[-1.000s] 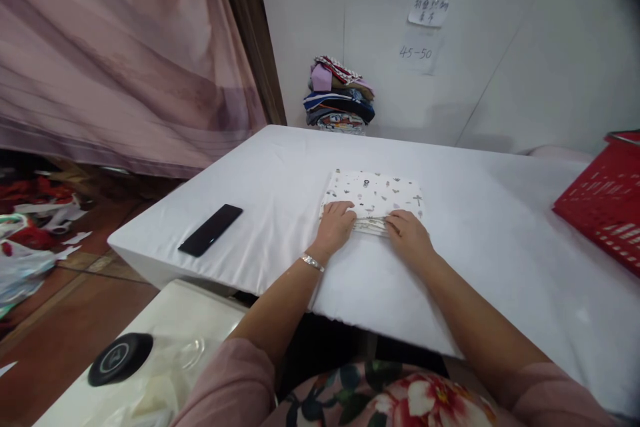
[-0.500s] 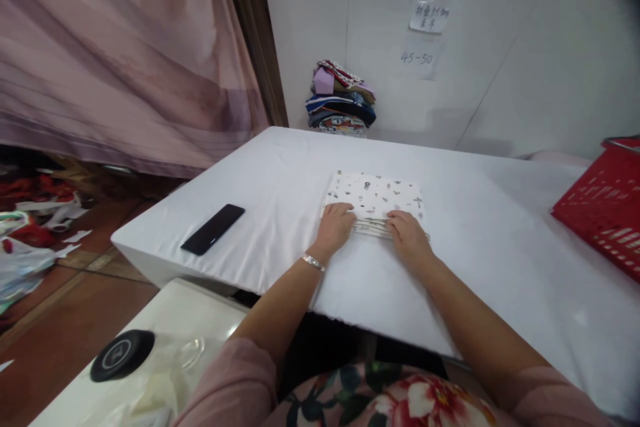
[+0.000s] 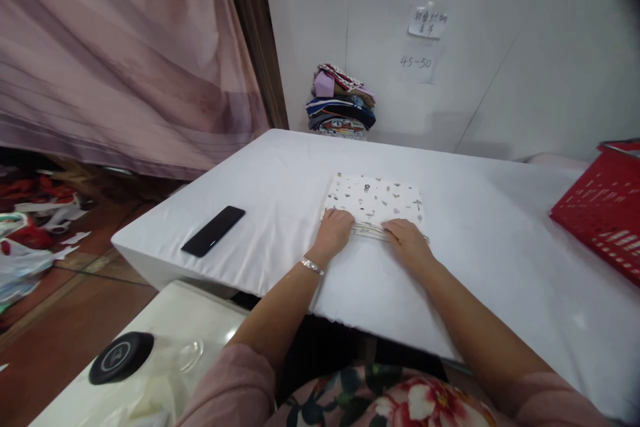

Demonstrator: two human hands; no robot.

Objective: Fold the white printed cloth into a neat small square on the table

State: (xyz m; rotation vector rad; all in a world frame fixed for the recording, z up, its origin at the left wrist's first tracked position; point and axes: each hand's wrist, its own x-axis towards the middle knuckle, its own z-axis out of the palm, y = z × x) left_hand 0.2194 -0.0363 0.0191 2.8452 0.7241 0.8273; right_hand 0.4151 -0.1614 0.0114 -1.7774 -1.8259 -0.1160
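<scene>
A folded white cloth (image 3: 379, 197) with small scattered prints lies flat on the white-covered table (image 3: 280, 213), its stacked layers showing along the near edge. At the near left corner, my left hand (image 3: 334, 232) has its fingers curled over the top layer. My right hand (image 3: 407, 241) grips the same near edge further right, fingers on top. Both thumbs are largely hidden from sight. Between the two hands, the folded layers lie close together.
To the left lies a black phone (image 3: 213, 231). A red plastic basket (image 3: 603, 207) stands at the right edge. Folded fabrics (image 3: 343, 103) are piled against the far wall. A white side surface (image 3: 185, 310) near me holds a round black object (image 3: 121, 357) and clear plastic.
My right hand has shifted slightly left along the cloth's near edge, and the layers there look pressed closer together. My left hand has barely moved.
</scene>
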